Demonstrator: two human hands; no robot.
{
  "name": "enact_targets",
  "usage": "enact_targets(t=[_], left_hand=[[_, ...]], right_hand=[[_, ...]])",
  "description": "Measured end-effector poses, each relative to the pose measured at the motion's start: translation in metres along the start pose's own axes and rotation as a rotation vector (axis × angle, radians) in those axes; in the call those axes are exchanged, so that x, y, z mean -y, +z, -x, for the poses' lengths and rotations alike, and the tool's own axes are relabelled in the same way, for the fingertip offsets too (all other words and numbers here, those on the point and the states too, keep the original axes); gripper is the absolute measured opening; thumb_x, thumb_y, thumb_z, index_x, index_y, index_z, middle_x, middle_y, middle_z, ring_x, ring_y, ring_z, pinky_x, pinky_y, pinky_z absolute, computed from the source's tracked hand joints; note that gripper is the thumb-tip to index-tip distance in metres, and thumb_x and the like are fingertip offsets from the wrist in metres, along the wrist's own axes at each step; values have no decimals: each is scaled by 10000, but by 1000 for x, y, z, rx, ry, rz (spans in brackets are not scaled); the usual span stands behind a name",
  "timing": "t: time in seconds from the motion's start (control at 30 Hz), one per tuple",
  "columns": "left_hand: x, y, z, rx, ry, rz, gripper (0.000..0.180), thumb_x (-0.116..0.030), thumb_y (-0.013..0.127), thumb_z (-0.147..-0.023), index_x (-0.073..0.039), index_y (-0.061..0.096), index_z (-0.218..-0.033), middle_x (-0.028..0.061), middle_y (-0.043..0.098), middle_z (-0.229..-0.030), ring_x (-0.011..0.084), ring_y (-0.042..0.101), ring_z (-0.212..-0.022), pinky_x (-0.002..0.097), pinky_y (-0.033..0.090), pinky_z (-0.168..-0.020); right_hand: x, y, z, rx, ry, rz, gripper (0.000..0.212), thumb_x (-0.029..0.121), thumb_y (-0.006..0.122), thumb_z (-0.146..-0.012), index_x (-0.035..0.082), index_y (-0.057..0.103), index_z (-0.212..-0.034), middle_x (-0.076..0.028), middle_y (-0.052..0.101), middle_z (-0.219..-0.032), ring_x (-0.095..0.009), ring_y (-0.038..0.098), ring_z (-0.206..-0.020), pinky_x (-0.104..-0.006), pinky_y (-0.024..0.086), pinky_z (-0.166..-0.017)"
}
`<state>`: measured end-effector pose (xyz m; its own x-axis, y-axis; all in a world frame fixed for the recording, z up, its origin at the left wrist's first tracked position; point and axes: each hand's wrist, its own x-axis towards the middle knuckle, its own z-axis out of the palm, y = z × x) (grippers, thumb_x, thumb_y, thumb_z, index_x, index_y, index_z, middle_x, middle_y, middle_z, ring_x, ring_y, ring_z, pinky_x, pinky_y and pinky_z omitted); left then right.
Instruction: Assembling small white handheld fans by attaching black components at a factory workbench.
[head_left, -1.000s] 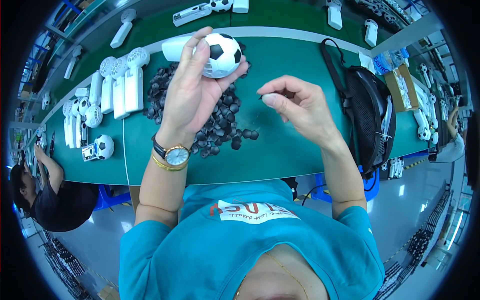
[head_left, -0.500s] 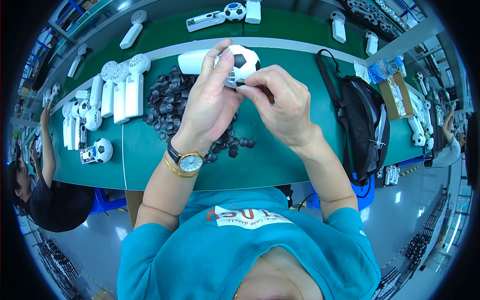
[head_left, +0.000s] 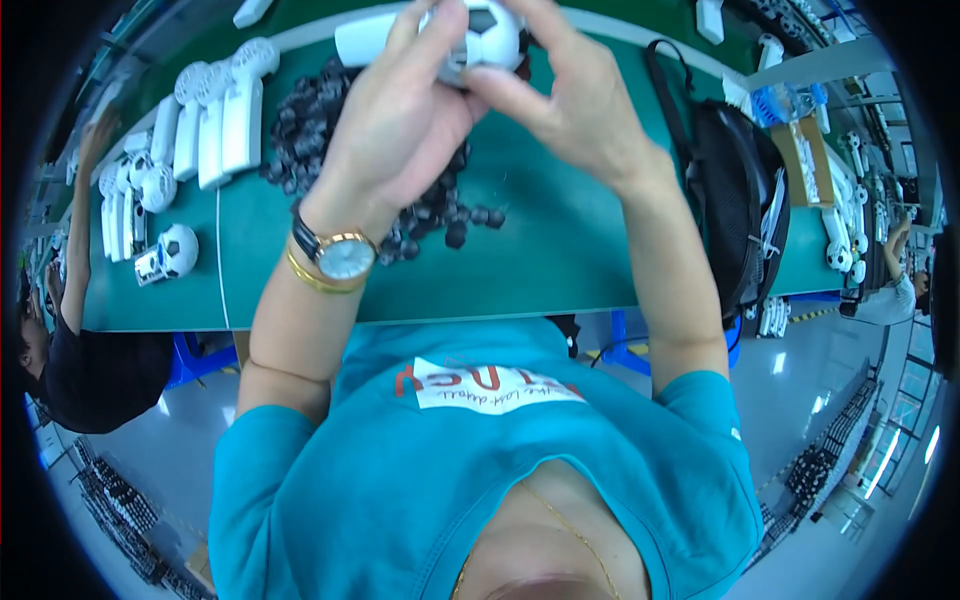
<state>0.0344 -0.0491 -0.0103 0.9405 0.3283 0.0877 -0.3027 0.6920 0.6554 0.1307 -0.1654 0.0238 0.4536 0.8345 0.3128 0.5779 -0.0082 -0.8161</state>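
Note:
At the top of the view my two hands are closed around a white handheld device with a soccer-ball head [head_left: 490, 47]. My left hand [head_left: 405, 125] wraps the device where the white handle meets the ball, and its fingertips run up to the frame's edge. My right hand [head_left: 585, 105] spans the ball's right side, thumb below and forefinger above. Whether a small piece sits under the right fingers cannot be seen. Below and left of my left hand spreads a pile of small black pentagon-shaped pieces [head_left: 310, 120].
Several white devices with openwork round heads [head_left: 240, 120] lie on the left of the green table [head_left: 560, 250], near a soccer-ball unit [head_left: 175, 252]. At right are a black bag [head_left: 735, 200], a plastic bottle [head_left: 790, 103] and a cardboard box [head_left: 803, 165]. Another person [head_left: 100, 375] sits left.
Both hands and the device have moved up in the view, which itself has shifted. My right fingers went from a pinch at the ball's lower edge to a wider grip around it.

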Motion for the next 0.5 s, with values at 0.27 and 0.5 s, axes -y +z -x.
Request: enact_targets(t=[0.27,0.5], left_hand=[[-36,5,1,198,-197,23,524,-123,585,-952,-63,338,-1410,78,580,-1125,207,615,-970,362,534,-850],[-64,25,20,160,233,-1872,760,-90,752,-790,-45,336,-1424,102,615,-1043,219,621,-966,321,501,-876]], right_hand=[[-34,4,-2,-146,-313,-134,532,169,696,-867,9,477,-1324,-117,608,-1189,-196,610,-1030,-294,497,-886],[-55,23,-1,5,-380,-808,542,126,723,-844,-4,474,-1307,-98,606,-1178,-143,596,-1018,-274,496,-864]])
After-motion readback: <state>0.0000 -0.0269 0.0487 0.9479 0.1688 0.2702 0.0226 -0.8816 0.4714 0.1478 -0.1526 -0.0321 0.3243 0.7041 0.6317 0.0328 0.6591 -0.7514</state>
